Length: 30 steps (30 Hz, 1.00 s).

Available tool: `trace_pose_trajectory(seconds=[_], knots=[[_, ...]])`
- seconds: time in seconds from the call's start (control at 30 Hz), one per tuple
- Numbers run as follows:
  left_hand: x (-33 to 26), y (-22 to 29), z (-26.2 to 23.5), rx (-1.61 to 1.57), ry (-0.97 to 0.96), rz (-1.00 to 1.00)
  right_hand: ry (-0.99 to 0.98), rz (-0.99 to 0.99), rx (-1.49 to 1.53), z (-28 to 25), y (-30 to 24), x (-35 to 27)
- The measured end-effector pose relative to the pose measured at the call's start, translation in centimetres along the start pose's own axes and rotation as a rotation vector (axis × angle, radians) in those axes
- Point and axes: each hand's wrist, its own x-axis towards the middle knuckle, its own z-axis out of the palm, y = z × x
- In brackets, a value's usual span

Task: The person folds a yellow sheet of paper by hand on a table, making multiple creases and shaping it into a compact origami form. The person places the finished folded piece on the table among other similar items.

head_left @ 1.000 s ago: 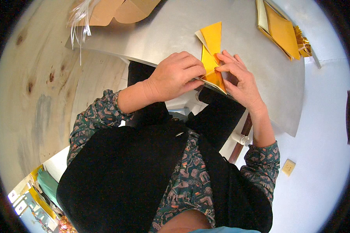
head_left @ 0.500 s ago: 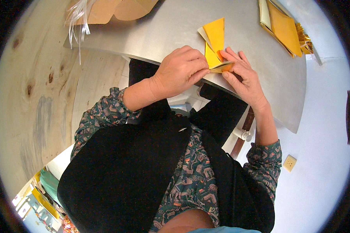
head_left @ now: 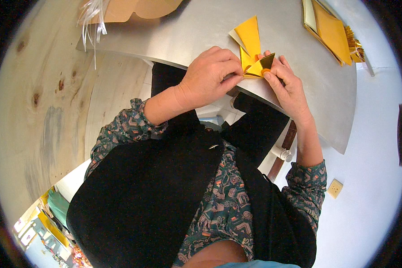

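A folded piece of golden-yellow paper [head_left: 248, 36] is held between my hands over the near edge of the grey table. One long flap points away from me, and a shorter flap folds up toward the right, its gold side showing. My left hand [head_left: 213, 76] pinches the near left corner of the paper with thumb and fingers. On the right side, my right hand [head_left: 286, 85] grips the shorter flap, thumb in front and fingers partly hidden behind it. Something orange shows at the right fingertips; I cannot make out what it is.
A stack of folded gold paper [head_left: 329, 33] lies at the far right, beside a bunch of shiny gold fringe [head_left: 354, 47]. Brown cardboard [head_left: 134, 10] and white plastic strands [head_left: 94, 20] sit at the far left of the grey table [head_left: 174, 40]. A wooden board [head_left: 44, 102] stretches along the left.
The shorter flap of the paper has been raised and opened by my right hand, turning its gold side into view. My left hand keeps its pinch at the corner.
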Motion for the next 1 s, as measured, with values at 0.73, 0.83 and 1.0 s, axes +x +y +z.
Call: trace_pose_trajectory(seconds=[0.73,0.83,1.0], knots=[[1.3,1.8,1.7,0.216,0.032,-0.189,0.116,0.055,0.019,0.5,-0.1,0.4],[1.3,1.9,1.5,0.179,0.043,-0.233,0.109,0.097,0.046,0.5,-0.3,0.4],[2.1,0.7,0.2,0.085,-0.005,-0.022,0.128,0.098,0.036,0.7,-0.3,0.6]])
